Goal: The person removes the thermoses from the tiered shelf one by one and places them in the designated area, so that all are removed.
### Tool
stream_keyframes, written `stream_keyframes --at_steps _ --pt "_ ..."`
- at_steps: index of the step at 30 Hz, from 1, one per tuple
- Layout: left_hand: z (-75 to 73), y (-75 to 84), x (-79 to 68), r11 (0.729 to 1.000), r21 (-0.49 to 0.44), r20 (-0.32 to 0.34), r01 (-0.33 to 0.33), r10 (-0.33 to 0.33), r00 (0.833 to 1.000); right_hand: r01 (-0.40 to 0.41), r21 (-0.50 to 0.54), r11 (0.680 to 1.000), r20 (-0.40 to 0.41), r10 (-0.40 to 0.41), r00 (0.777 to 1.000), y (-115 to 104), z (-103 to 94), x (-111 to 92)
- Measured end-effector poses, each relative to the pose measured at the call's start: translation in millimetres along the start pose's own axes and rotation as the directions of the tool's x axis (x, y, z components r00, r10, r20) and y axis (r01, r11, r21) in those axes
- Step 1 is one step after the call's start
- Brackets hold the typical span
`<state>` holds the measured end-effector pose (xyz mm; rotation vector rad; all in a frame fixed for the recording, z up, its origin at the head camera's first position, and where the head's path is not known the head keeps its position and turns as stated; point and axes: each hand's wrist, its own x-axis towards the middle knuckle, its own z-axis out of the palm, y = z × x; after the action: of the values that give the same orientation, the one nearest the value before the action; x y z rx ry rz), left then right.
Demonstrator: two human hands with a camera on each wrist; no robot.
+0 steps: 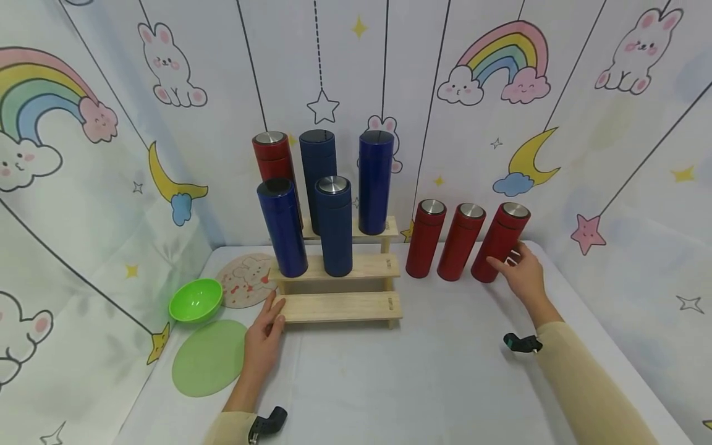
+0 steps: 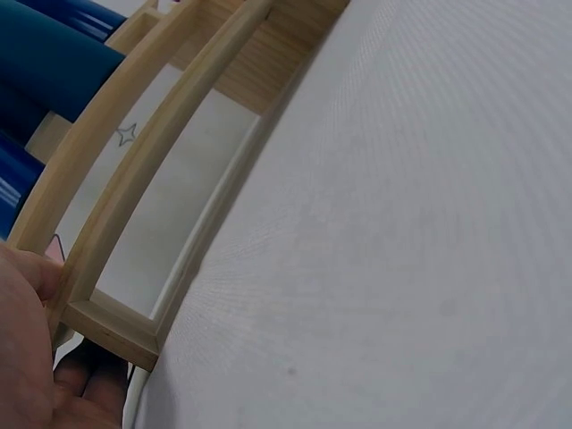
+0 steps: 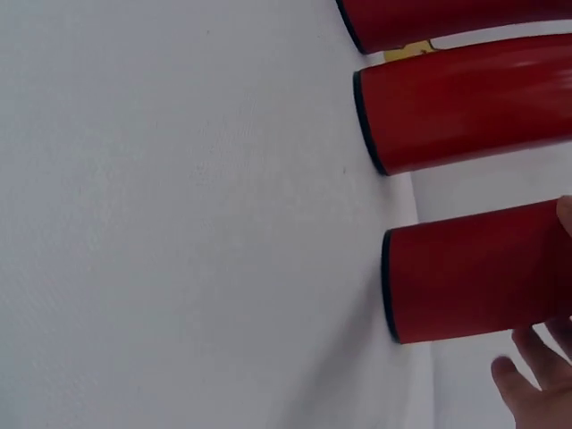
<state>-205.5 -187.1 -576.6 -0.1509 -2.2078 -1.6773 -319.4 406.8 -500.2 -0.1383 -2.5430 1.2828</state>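
My right hand [image 1: 524, 275] holds the rightmost red thermos [image 1: 497, 244] low on its body, thumb on the near side and fingers round the right side. In the right wrist view this thermos [image 3: 474, 273] stands close by the table surface, some fingertips [image 3: 508, 371] spread off it. My left hand [image 1: 264, 339] grips the left end of the bottom shelf of a three-step wooden rack [image 1: 339, 307]. In the left wrist view, thumb and fingers [image 2: 94, 389] lie on either side of the rack's corner [image 2: 116, 335].
Two more red thermoses [image 1: 426, 238] [image 1: 461, 241] stand left of the held one. Blue thermoses [image 1: 336, 228] and one red thermos [image 1: 275, 157] occupy the rack's upper steps. At left are a green bowl [image 1: 196, 301], a green mat [image 1: 208, 358] and a rabbit-print mat [image 1: 245, 281]. Printed curtains [image 1: 628, 185] surround the table.
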Motion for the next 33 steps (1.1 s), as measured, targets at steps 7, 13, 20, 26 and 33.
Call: stream_keyframes --at_steps 7,13,20,26,33 --pt "1.0 -0.6 -0.5 1.0 -0.018 0.001 0.009 -0.009 1.0 0.118 -0.085 0.989 -0.189 -0.132 0.973 -17 -10.2 -6" --pt "1.2 0.1 -0.4 1.0 -0.014 -0.009 0.002 -0.002 1.0 0.177 -0.123 0.977 -0.329 -0.208 0.921 -36 -24.4 -13" --pt "1.2 0.7 -1.7 1.0 -0.013 -0.01 -0.002 0.002 1.0 0.238 -0.107 0.965 -0.363 -0.261 0.894 -62 -26.8 -28" --pt "1.1 0.2 -2.1 1.0 -0.015 -0.007 0.008 -0.008 1.0 0.341 -0.103 0.934 -0.389 -0.353 0.851 -86 -22.6 -39" --pt "0.5 -0.6 -0.6 1.0 -0.015 -0.013 0.004 -0.004 1.0 0.409 -0.05 0.911 -0.385 -0.395 0.834 -111 -19.1 -46"
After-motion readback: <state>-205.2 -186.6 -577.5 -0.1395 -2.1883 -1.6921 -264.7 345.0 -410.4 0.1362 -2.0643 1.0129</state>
